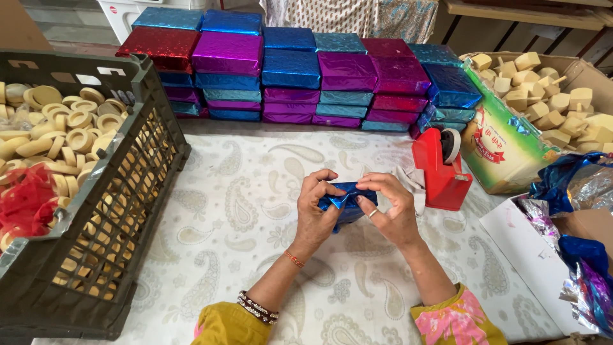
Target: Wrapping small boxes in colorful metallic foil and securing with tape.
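My left hand (pixel 314 211) and my right hand (pixel 391 207) both grip a small parcel in shiny blue foil (pixel 345 201) above the patterned cloth. The left thumb and fingers pinch the foil's folded left end. My right hand's fingers press the top and right side; a ring shows on one finger. The thing inside the foil is hidden. A red tape dispenser (pixel 442 167) with a roll of tape stands just right of my right hand.
A dark plastic crate (pixel 137 185) of round pale discs fills the left side. Stacks of foil-wrapped boxes (pixel 300 70) in blue, purple and red line the back. A carton of pale blocks (pixel 511 137) and loose foil sheets (pixel 584 262) lie at the right.
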